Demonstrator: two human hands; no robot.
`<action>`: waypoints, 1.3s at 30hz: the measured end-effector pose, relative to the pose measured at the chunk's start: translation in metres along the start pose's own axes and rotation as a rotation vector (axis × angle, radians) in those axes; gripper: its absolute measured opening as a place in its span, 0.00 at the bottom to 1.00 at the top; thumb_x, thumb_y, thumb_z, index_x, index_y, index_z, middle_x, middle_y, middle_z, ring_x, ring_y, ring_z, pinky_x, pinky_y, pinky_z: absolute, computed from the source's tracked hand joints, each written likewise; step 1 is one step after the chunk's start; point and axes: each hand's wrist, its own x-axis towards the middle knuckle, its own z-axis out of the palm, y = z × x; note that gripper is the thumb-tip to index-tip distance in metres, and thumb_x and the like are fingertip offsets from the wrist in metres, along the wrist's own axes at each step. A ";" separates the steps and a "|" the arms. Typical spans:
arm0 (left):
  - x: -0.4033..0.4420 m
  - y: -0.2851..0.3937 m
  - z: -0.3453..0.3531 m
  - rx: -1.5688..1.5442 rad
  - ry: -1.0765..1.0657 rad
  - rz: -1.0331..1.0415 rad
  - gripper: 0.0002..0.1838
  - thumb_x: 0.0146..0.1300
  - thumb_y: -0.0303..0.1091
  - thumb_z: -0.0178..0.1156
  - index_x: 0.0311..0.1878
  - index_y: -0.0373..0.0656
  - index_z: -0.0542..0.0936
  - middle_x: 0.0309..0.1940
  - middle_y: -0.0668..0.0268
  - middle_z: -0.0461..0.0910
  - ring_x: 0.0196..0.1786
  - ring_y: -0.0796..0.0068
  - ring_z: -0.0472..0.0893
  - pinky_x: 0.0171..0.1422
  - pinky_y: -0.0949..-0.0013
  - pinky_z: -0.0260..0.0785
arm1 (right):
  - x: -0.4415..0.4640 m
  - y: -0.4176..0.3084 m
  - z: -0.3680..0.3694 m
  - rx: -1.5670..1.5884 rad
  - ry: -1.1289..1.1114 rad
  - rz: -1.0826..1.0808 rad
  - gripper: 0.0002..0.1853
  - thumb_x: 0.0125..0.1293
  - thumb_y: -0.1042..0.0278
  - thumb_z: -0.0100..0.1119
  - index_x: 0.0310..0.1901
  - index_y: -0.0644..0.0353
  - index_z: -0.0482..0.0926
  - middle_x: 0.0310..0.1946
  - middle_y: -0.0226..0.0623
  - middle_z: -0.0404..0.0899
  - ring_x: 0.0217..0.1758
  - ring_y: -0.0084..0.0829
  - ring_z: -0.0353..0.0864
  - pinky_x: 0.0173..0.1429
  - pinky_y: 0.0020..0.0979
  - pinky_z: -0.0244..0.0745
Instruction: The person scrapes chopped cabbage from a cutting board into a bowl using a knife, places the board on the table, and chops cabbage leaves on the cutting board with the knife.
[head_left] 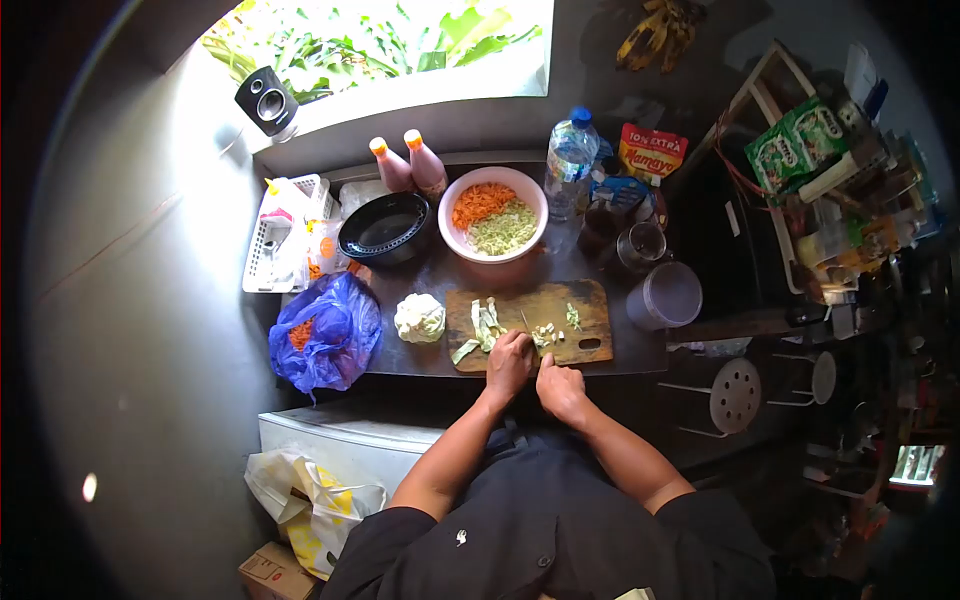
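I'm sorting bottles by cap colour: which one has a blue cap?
The large clear bottle, standing right of the pink bowl; the two pink bottles have orange caps.

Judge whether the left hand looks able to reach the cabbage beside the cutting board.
Probably yes: the cabbage sits just left of the cutting board, with only low cut strips between it and the left hand.

A person in a dark shirt works at a dark table, R. hand (562,388) gripping a knife (525,321) & L. hand (510,362) beside it, next to pale veg. strips (486,322) on a wooden cutting bd. (590,318). Small chopped pcs. (547,335) lie R. of the blade. A whitish veg. head (420,318) sits just L. of the bd.; behind, a pink bowl (446,226) holds shredded orange & pale-green veg., w/ a black bowl (385,228) nearby & 2 orange-capped btls. (410,168) at rear.
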 end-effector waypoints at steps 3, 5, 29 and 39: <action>-0.002 0.003 -0.002 0.009 -0.010 -0.011 0.05 0.56 0.24 0.65 0.37 0.39 0.83 0.35 0.55 0.81 0.40 0.48 0.81 0.45 0.54 0.74 | 0.013 0.004 0.016 0.049 0.118 -0.025 0.17 0.63 0.72 0.58 0.51 0.66 0.68 0.34 0.53 0.87 0.38 0.47 0.90 0.43 0.44 0.84; 0.004 0.006 -0.003 -0.001 -0.052 -0.039 0.02 0.58 0.24 0.63 0.35 0.38 0.81 0.34 0.54 0.78 0.39 0.47 0.80 0.44 0.53 0.74 | 0.012 0.006 0.015 0.062 0.156 -0.053 0.15 0.64 0.72 0.57 0.50 0.66 0.68 0.32 0.52 0.87 0.37 0.47 0.90 0.42 0.43 0.84; 0.000 0.013 -0.007 -0.046 -0.014 -0.149 0.06 0.58 0.25 0.65 0.39 0.39 0.83 0.39 0.51 0.80 0.43 0.47 0.80 0.48 0.52 0.73 | 0.011 0.002 0.000 0.066 0.040 -0.028 0.20 0.65 0.68 0.57 0.55 0.67 0.68 0.42 0.53 0.87 0.47 0.48 0.89 0.50 0.45 0.82; -0.012 -0.003 0.010 0.116 0.016 -0.025 0.03 0.57 0.26 0.63 0.34 0.39 0.82 0.36 0.54 0.79 0.42 0.48 0.80 0.47 0.52 0.74 | 0.005 0.000 0.013 0.015 0.051 -0.012 0.14 0.71 0.65 0.50 0.53 0.63 0.70 0.40 0.48 0.88 0.45 0.43 0.90 0.49 0.42 0.83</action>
